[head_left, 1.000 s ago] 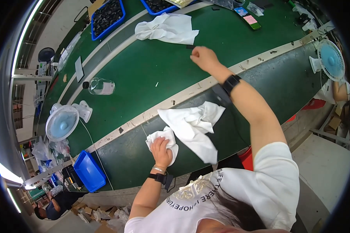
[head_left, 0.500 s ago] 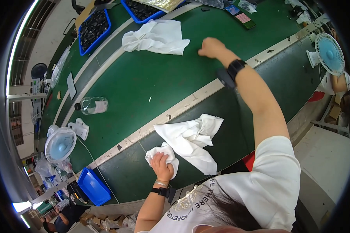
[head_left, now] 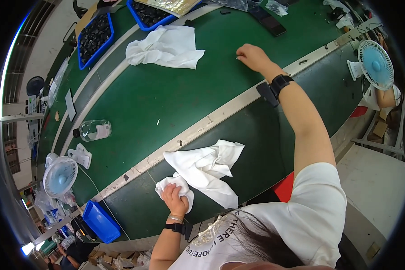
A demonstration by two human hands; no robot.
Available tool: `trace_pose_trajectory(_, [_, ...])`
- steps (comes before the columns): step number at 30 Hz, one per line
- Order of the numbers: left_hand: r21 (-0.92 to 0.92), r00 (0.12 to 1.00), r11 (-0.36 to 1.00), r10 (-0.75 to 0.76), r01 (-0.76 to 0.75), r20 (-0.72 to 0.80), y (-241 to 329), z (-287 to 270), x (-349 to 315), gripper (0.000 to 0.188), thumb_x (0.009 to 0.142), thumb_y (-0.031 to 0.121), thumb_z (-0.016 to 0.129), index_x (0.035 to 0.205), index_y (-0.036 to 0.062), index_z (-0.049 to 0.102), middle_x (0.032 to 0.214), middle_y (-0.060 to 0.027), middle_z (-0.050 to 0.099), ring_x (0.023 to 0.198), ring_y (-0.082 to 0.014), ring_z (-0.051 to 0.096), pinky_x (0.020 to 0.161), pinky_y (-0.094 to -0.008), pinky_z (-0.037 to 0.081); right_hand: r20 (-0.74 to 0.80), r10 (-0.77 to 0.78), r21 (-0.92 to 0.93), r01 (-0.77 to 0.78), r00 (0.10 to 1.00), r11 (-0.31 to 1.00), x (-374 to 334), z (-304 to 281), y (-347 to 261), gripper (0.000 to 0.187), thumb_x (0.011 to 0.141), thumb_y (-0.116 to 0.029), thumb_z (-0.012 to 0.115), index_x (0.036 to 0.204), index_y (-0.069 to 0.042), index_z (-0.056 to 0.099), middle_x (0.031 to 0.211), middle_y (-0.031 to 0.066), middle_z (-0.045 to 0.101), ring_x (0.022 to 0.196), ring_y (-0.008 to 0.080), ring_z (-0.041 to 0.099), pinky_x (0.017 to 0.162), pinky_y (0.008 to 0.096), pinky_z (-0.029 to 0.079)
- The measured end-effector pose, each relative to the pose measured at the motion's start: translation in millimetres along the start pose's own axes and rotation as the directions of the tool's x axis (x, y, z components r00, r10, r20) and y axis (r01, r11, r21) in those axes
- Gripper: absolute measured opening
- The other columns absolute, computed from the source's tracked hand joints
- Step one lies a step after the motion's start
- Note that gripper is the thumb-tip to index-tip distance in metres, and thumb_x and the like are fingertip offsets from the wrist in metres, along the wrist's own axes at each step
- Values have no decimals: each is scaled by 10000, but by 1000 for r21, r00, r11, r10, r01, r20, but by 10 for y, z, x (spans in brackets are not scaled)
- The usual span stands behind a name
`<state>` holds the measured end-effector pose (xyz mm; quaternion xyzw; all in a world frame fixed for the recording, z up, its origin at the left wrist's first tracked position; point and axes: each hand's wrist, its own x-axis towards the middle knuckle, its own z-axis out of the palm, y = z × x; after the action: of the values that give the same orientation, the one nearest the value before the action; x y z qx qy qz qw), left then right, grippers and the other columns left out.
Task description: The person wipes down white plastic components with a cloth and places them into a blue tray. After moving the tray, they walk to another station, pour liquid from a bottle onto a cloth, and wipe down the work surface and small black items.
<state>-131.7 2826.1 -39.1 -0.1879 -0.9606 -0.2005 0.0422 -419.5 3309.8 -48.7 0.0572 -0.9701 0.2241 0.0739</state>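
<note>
My left hand (head_left: 174,199) presses down on a folded white cloth (head_left: 181,181) near the table's front edge, its fingers bent over it. Touching that cloth is a larger crumpled white cloth (head_left: 207,164). Farther out, my right hand (head_left: 253,57) is over the green tabletop (head_left: 175,108), with fingers closed in a pinch. A tiny pale speck shows at its fingertips, too small to name. Another white cloth (head_left: 166,47) lies rumpled to the left of this hand. Beyond the hand is a phone (head_left: 268,22) with a dark screen.
Blue trays of small black parts (head_left: 94,41) stand at the far left. A clear bottle (head_left: 96,130) lies on its side near a small fan (head_left: 60,177). An unfilled blue tray (head_left: 101,221) sits at lower left. A pale strip (head_left: 195,128) divides the table; another fan (head_left: 376,65) stands right.
The view has shifted, so the table's things sit farther left. My right hand has moved right relative to the far cloth. The phone's screen, lit before, is dark. My left hand stays on its cloth.
</note>
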Motion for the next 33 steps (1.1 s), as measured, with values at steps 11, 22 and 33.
trace_pose_trajectory(11, [12,1000,1000,16,-17,4,19,6,-3,371,590,-5,494,951,74,515,1045,-124,480,1030,-328,452,893,-467,300,229,-162,-426,249,960,870,118,7,-105,75,770,-104,530,789,-46,574,821,102,544,812,267,556,702,351,464])
trace_pose_trajectory(22, [-2,1000,1000,18,-18,-10,-31,18,17,379,593,0,501,961,84,526,1050,-110,490,1039,-315,459,894,-461,303,162,129,362,-181,978,914,-208,-138,-90,68,771,-68,507,809,-25,544,719,62,558,697,156,573,598,306,461])
trace_pose_trajectory(33, [-40,999,999,-8,6,-42,-15,56,56,354,577,13,511,920,87,555,1021,-92,505,1025,-312,468,865,-452,336,237,-338,345,246,911,906,-1428,-301,-2115,373,695,-179,650,1058,-119,585,1113,75,549,1053,292,496,866,409,391])
